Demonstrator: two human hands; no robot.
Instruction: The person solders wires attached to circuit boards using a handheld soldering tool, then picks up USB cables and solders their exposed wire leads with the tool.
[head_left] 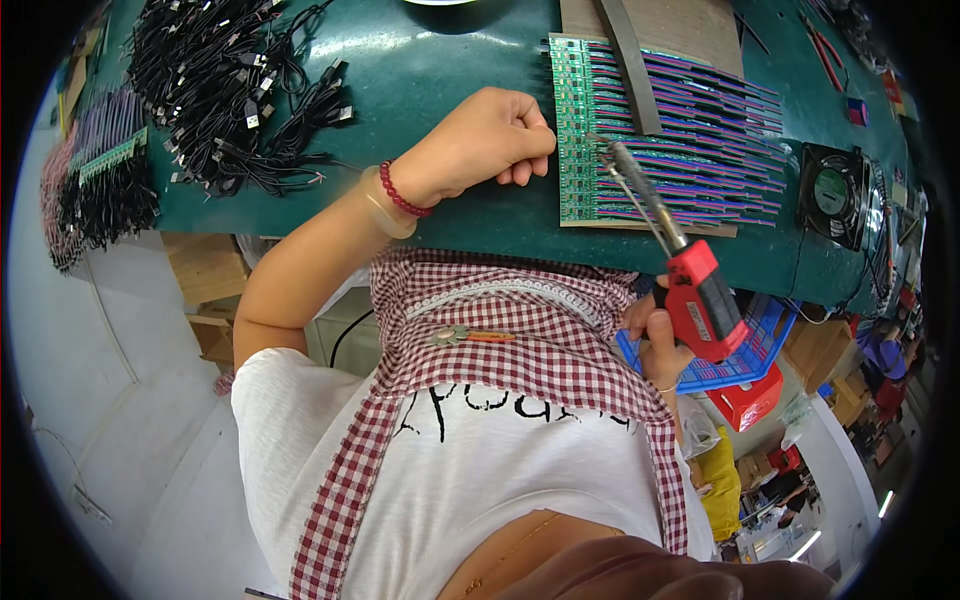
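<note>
In the head view, a soldering gun [703,297] with a red handle was grasped by the right hand [657,338], just off the near edge of the green table [415,65], and its barrel [650,198] was slanted so that the tip [617,153] was set over the panel of green boards [572,180]. The panel was laid flat close to the near edge, right of its middle, with striped wires [700,120] run out toward the right edge and a grey strip [628,70] laid across them. The left hand [492,140] was curled closed just beside the panel's left edge; whether anything was pinched in it could not be told. Wires appeared to be being joined to the boards, and a steady right wrist was judged best for that, with one joint heated at a time and its neighbours spared. Whether a joint was touched by the tip could not be made out. The left hand was best kept clear of the hot barrel, and the strip undisturbed, since the wires seemed to be weighted by it.
</note>
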